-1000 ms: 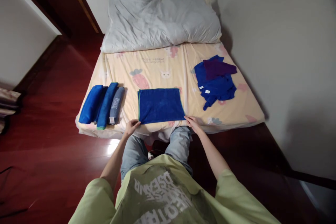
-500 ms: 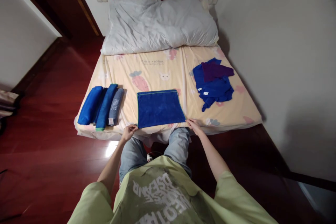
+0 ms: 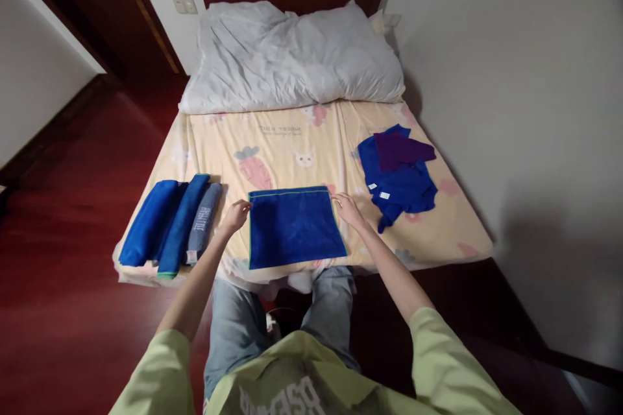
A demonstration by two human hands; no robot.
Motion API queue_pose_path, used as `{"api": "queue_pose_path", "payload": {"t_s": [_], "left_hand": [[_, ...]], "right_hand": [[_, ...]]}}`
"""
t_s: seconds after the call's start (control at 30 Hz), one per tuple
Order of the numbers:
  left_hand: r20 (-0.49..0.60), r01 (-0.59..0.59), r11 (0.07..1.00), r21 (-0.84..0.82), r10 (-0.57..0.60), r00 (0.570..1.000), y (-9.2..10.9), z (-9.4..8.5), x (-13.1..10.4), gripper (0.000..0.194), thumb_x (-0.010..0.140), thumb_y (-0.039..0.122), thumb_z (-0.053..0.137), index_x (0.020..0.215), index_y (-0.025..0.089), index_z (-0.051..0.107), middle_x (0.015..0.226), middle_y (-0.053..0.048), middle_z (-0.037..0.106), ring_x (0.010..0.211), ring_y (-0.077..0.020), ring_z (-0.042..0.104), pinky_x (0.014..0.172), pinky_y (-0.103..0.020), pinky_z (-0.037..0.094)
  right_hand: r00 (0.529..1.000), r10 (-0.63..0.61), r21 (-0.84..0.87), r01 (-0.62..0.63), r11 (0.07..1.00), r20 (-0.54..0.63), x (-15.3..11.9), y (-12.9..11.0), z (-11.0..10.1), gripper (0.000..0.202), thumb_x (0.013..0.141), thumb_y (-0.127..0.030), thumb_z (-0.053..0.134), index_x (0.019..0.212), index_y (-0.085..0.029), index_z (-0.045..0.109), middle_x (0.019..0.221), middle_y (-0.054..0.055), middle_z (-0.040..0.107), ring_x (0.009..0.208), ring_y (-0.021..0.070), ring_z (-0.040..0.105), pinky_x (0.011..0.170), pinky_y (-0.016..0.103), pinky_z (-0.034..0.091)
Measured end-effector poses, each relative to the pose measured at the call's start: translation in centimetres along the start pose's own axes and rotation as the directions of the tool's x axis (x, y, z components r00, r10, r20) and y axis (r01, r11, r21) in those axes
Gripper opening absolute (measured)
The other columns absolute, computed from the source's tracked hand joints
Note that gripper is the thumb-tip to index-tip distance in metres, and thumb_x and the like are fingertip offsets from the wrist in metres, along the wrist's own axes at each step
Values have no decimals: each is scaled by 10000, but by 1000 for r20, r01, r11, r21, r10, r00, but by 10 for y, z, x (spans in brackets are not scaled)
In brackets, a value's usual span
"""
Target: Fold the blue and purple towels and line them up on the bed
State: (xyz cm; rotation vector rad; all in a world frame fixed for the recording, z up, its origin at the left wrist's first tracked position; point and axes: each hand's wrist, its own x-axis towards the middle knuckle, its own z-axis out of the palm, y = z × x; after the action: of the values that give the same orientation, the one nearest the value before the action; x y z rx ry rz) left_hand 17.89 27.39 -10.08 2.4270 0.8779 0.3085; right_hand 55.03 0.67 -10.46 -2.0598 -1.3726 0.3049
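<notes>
A blue cloth with green edging lies flat, folded into a rectangle, near the bed's front edge. My left hand is at the cloth's upper left side, its fingers drawn together close to the edge. Opposite it, my right hand is by the upper right side, fingers bent near the edge. Whether either hand grips the fabric is too small to tell.
On the left lie a rolled bright blue cloth, a blue roll with green trim and a grey-blue roll. Rumpled blue cloths and a purple one lie right. A white quilt is at the back.
Both hands have moved from the cloth's front corners up to its far side corners. The cloth still lies flat. The camera view has shifted slightly.
</notes>
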Motion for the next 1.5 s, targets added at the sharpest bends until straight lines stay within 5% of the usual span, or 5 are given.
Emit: {"api": "queue_pose_path", "payload": {"t_s": [0.17, 0.37, 0.97, 1.17, 1.5], "left_hand": [[116, -83, 985, 153, 65, 991, -6, 15, 64, 335, 900, 143, 500, 1121, 142, 752, 1107, -153, 718, 1077, -260, 687, 1005, -359, 536], [227, -85, 977, 194, 40, 973, -29, 25, 91, 279, 865, 162, 565, 1055, 184, 769, 1024, -120, 722, 1002, -241, 692, 950, -310, 535], [290, -83, 947, 309, -11, 957, -25, 16, 91, 213, 885, 85, 519, 1012, 165, 669, 999, -129, 772, 899, -237, 728, 746, -258, 485], [307, -74, 950, 305, -25, 951, -24, 14, 93, 269, 844, 25, 533, 1034, 164, 662, 1008, -128, 770, 923, -243, 729, 779, -268, 502], [262, -45, 932, 358, -54, 964, -29, 20, 97, 301, 868, 56, 514, 1126, 143, 642, 953, -154, 745, 893, -264, 710, 826, -308, 493]], "right_hand": [[972, -19, -166, 59, 984, 234, 69, 9, 27, 407, 926, -62, 496, 1250, -163, 719, 1390, 144, 652, 1331, 229, 595, 1193, 391, 433], [926, -20, -237, 117, 965, 376, 92, 38, 40, 253, 903, -80, 634, 1102, -183, 752, 1271, 141, 698, 1192, 244, 675, 1103, 380, 487], [923, 31, -166, 36, 985, 382, 100, 51, 44, 256, 825, -41, 660, 1030, -187, 707, 1071, 60, 684, 923, 164, 642, 910, 268, 495], [903, -74, -161, 156, 975, 423, 102, 42, 37, 273, 859, 16, 526, 923, -190, 693, 1010, 66, 674, 935, 176, 637, 880, 258, 484], [973, 44, -150, -10, 989, 226, 104, 51, 40, 204, 903, -57, 536, 987, -191, 665, 1085, 82, 670, 980, 192, 641, 913, 301, 502]]}}
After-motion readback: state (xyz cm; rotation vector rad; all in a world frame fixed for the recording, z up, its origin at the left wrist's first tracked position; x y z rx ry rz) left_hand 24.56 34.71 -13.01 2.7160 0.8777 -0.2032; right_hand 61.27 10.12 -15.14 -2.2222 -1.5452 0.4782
